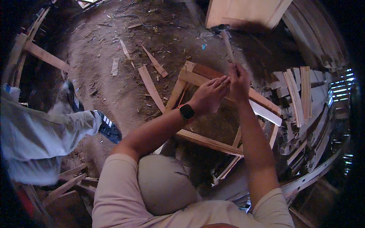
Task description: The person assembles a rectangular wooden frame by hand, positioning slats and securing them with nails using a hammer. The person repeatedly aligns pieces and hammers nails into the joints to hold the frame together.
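Observation:
My right hand [239,83] is wrapped round the wooden handle of a hammer [227,43]. Its dark head points away from me, near a pale wooden panel. Right beside it is my left hand [211,93], with a dark-faced watch on the wrist. The left fingers are stretched out toward the right hand, close to or touching it; their tips are partly hidden. Beneath both hands lies a wooden frame [175,93] of joined boards, partly covered by my arms. I cannot make out a nail.
Another person's leg [49,129] and dark striped shoe [109,127] are at the left. Loose wood strips [151,85] and chips lie on the dirt floor. A pile of boards [300,98] stands at the right. The pale wooden panel [243,11] is at the far side.

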`<state>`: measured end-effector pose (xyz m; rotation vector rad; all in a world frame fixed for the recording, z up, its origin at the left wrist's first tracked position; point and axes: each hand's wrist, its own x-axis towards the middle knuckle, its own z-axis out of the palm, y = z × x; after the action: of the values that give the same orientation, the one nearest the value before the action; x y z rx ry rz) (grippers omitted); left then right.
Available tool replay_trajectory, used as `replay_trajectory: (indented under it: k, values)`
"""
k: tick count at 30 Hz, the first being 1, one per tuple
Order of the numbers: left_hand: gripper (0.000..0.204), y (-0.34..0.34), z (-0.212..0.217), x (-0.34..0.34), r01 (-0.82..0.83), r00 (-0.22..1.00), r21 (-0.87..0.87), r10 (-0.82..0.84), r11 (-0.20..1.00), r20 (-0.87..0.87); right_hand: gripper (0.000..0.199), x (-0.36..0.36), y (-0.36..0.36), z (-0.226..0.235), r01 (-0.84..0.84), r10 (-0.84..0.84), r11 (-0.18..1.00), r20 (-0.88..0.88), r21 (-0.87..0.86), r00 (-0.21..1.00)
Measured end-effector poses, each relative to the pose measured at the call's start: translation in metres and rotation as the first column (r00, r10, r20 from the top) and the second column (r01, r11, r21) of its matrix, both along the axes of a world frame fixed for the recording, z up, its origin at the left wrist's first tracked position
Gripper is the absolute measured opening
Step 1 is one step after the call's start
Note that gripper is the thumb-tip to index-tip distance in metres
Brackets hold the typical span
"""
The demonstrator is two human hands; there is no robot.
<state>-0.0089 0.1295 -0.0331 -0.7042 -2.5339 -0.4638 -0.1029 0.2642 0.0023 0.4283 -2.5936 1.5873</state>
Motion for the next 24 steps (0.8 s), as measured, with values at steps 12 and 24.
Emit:
replay_trajectory:
  k: [12,24]
  values:
    - [0.039,-0.096,0.019,0.020,-0.428,0.888,0.671,0.419,0.606,0.188,0.036,0.009,-0.008,-0.013,-0.068,0.078,0.992,-0.098,0.102,0.992]
    - [0.027,-0.100,-0.002,0.005,-0.440,0.868,0.804,-0.040,0.400,0.495,0.043,0.007,-0.002,-0.011,-0.097,0.099,0.995,0.059,-0.021,0.993]
